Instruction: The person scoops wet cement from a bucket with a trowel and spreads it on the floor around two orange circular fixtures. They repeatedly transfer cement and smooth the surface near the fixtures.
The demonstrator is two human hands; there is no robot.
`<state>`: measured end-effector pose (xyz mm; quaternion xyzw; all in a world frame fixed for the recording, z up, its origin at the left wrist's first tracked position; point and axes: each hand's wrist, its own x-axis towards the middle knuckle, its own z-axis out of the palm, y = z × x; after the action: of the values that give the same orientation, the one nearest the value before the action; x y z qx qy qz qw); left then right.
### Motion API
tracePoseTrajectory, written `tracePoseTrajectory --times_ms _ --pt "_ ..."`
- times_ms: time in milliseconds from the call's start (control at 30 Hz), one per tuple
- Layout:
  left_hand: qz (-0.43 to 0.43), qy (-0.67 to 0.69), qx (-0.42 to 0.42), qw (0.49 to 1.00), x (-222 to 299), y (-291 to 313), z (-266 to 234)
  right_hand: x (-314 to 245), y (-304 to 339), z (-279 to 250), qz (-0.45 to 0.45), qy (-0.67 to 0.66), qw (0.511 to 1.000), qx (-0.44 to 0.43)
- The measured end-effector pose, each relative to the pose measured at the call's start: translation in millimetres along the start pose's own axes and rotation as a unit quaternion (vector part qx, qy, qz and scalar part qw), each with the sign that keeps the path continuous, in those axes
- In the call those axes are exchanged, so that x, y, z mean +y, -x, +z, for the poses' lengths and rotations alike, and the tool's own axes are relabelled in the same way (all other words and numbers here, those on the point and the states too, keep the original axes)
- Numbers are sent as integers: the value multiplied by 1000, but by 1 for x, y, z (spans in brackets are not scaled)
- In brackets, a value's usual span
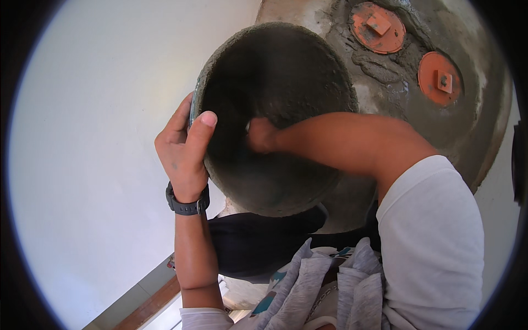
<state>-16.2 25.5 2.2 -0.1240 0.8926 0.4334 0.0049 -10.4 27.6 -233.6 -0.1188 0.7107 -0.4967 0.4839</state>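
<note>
A round, dark bucket [264, 195] is tilted so that its mouth faces me, its rim and inner wall coated with grey mortar. My left hand [186, 144] is closed on the left side of the rim, with the thumb over the edge and the fingers outside. Deep within the bucket is my right hand [262, 135], blurred and in shadow. Its fingers are curled, and a small pale bit shows at them; what they hold cannot be made out. Wet mortar [308, 93] clings to the inside of the bucket beyond that hand.
Two round orange covers [379, 27] with raised square knobs are set in rough wet cement on a grey floor [473, 126] at the upper right. A white wall [93, 137] fills the left side. Dark-clothed legs [247, 242] are below the bucket.
</note>
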Motion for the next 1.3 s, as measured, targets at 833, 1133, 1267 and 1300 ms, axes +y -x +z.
tracePoseTrajectory --times_ms 833,1133,1267,1300 --pt "-6 46 -4 999 -2 -7 2 12 17 -37 -167 191 966 -45" --pt "-9 65 -4 998 -3 -5 3 -9 9 -46 -174 194 965 -10" --pt "-5 55 -5 998 -5 -8 1 -6 11 -15 -184 130 973 -55" --pt "-6 52 -6 999 -5 -8 1 -3 13 -14 -178 126 975 -49"
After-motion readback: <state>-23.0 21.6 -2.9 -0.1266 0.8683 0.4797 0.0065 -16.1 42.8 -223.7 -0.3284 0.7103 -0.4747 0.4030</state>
